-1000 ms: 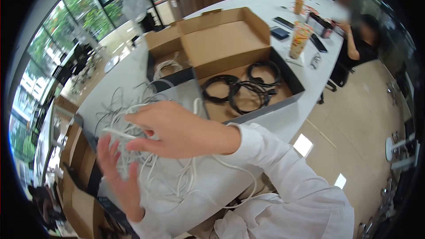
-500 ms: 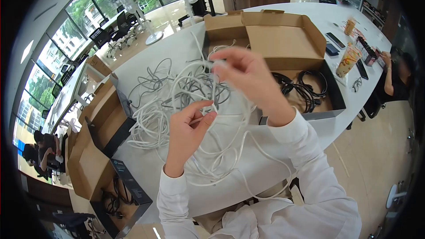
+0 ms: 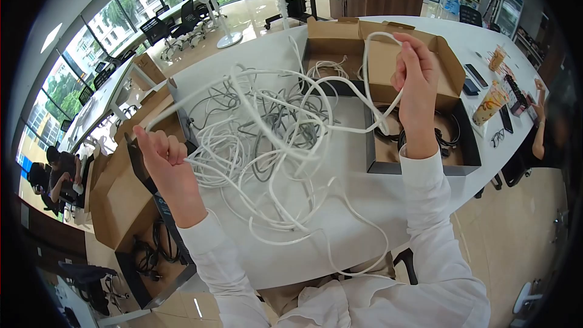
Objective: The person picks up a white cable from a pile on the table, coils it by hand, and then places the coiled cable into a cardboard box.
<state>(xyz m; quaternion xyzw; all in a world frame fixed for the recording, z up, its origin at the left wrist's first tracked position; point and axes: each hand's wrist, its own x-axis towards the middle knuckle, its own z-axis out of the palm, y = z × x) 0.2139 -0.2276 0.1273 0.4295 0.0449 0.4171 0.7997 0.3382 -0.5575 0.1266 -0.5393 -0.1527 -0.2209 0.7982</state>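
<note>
My left hand (image 3: 167, 161), at the left of the view, is closed around a strand of white cable. Raised on the right, my right hand (image 3: 416, 79) grips another part of white cable (image 3: 340, 127), in front of the open box behind it. Loose white loops hang and stretch between the two hands. Below them a heap of tangled white and grey cables (image 3: 297, 121) lies on the white table (image 3: 364, 218). One white loop reaches down over the table's near edge.
An open box (image 3: 425, 167) holds black cables at the right; another stands behind it (image 3: 316, 48). More open boxes with black cables (image 3: 130, 267) are at the left. Phones, a drink cup (image 3: 490, 104) and glasses lie far right, near a person (image 3: 540, 136).
My hands have moved far apart, the left one to the left and the right one to the right, spreading the white loops. The view has shifted slightly.
</note>
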